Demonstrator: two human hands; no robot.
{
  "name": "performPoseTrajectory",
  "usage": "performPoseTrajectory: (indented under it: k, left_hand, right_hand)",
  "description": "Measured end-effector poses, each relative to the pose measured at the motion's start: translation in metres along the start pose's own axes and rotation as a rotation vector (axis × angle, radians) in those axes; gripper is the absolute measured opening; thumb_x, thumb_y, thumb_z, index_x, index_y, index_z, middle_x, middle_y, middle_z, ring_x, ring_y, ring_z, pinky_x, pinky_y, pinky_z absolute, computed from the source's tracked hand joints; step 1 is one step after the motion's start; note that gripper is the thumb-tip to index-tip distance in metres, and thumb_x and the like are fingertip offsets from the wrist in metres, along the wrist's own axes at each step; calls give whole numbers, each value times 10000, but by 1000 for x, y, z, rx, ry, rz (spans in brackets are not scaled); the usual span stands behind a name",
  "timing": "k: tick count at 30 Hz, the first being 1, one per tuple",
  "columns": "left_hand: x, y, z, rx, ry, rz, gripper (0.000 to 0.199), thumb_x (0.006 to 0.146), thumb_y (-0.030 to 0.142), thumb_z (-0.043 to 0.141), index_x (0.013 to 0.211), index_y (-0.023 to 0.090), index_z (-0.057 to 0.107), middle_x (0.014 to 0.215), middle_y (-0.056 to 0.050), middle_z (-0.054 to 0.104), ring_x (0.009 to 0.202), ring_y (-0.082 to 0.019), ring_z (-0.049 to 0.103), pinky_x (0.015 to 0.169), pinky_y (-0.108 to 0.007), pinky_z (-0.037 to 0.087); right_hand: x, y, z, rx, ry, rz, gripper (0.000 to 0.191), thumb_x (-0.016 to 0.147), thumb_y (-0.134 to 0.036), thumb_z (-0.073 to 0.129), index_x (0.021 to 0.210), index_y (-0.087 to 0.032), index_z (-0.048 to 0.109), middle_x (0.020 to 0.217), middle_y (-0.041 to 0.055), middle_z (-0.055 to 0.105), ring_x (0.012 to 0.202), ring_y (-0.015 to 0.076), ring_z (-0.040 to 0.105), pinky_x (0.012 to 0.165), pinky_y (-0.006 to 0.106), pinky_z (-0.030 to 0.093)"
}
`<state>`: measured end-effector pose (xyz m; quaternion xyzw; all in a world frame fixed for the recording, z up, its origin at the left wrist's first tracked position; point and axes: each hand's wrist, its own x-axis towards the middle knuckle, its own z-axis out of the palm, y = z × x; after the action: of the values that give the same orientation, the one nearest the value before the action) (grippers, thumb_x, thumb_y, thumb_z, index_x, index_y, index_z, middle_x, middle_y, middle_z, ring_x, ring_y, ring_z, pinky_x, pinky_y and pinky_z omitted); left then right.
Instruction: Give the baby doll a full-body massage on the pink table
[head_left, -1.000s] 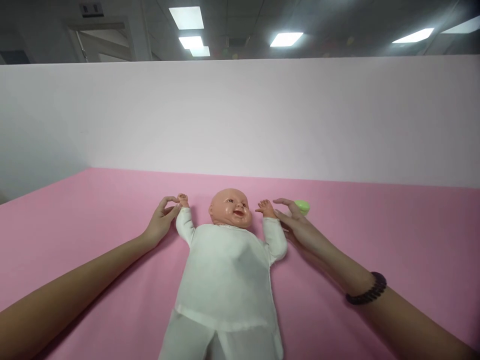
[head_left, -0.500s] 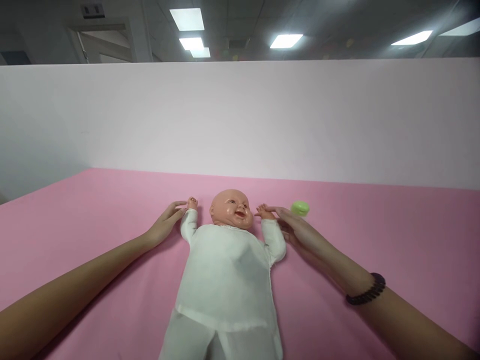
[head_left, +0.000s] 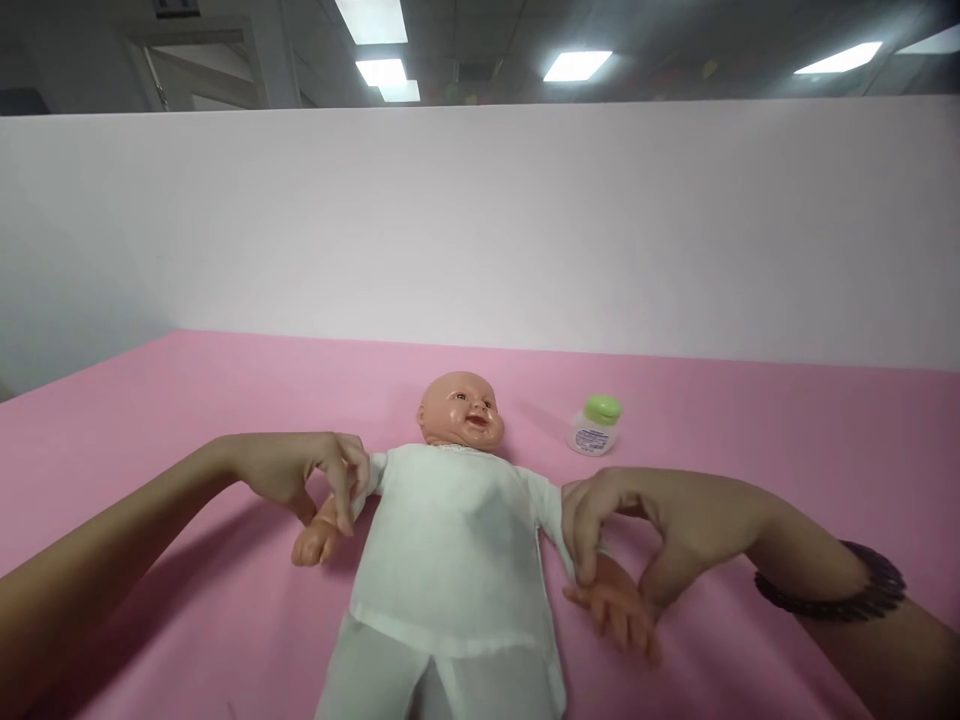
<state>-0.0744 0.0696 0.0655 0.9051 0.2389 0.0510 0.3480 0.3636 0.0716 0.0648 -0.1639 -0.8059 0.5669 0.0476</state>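
Observation:
A baby doll point(head_left: 454, 540) in a white top and trousers lies on its back, its bare head point(head_left: 461, 410) away from me. My left hand point(head_left: 307, 470) is closed around the doll's forearm on the left, thumb and fingers near the wrist. The doll's small hand point(head_left: 316, 540) sticks out below my fingers. On the right side, my right hand point(head_left: 652, 525) grips the doll's other arm at the wrist, with that little hand point(head_left: 619, 610) showing beneath. Both doll arms point outward and down toward me.
Pink matting point(head_left: 787, 450) covers the surface. A small clear bottle point(head_left: 592, 432) with a green cap stands right of the doll's head. A white panel point(head_left: 480, 230) rises behind the far edge. My right wrist wears a dark beaded bracelet point(head_left: 832, 585).
Both doll arms have swung from raised beside the head to low at the sides, my hands moving with them. The bottle's body now shows, uncovered by my right hand.

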Motion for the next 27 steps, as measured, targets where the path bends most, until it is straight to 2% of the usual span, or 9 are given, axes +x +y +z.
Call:
performPoseTrajectory:
  k: [6,9,11,13,14,18,20,23,27]
  left_hand:
    - [15,39,25,345,-74,16,571,619,-174,725,789,362,824,813,50,754,955,-181,654,1003,-318,397]
    - [12,35,22,334,-88,1,535,634,-126,761,808,375,834,829,31,741,969,-197,641,1010,-333,418]
    - [10,23,16,209,-71,17,465,671,-18,831,921,374,852,930,-2,737,1003,-211,643,983,-327,475]
    - [9,6,10,-16,47,40,381,716,134,877,1035,340,847,1038,-40,717,1018,-225,661,941,-330,533]
    - [11,-3,9,-146,171,41,337,749,214,878,1069,314,837,1084,-59,707,1037,-237,670,936,-342,551]
    - [25,-32,19,-561,931,-67,413,859,432,818,1227,313,673,1080,-50,716,1042,-237,699,930,-389,581]
    - [32,-42,31,-638,1173,-184,511,851,492,818,1267,346,560,995,-1,723,931,-206,719,901,-394,596]
    - [37,-54,45,-531,1209,-327,493,886,622,715,1246,312,584,1126,-33,757,988,-240,739,971,-454,585]
    - [36,-66,50,-320,1020,-405,539,985,640,500,1316,268,707,1508,-52,634,1431,-308,549,1251,-484,366]
  right_hand:
    - [22,6,37,-132,-107,132,486,545,59,800,946,-208,864,951,25,818,921,221,735,828,292,563]
    - [22,8,38,-147,-118,123,467,564,64,786,936,-209,859,934,21,817,916,219,735,833,295,561]
    - [17,7,29,-106,-89,108,397,601,-42,892,958,-210,848,963,32,809,944,220,727,865,310,551]
    - [11,5,14,0,31,57,376,635,-213,967,974,-211,805,977,34,782,952,213,717,884,328,546]
    - [8,5,7,71,139,14,381,671,-288,964,987,-221,763,996,34,765,969,213,715,893,342,546]
    - [8,14,-10,305,725,-141,358,851,-449,826,1039,-310,555,1267,43,720,1204,256,681,979,420,530]
    - [14,20,-11,304,918,-112,335,879,-514,780,1021,-317,550,1395,43,688,1299,277,635,1018,434,508]
    - [24,31,-7,236,1027,31,342,884,-599,731,1033,-298,665,1447,62,671,1317,311,613,1023,440,508]
    - [31,41,-2,216,1008,227,418,935,-590,640,1213,-296,743,1408,67,698,1329,317,604,1005,425,530]
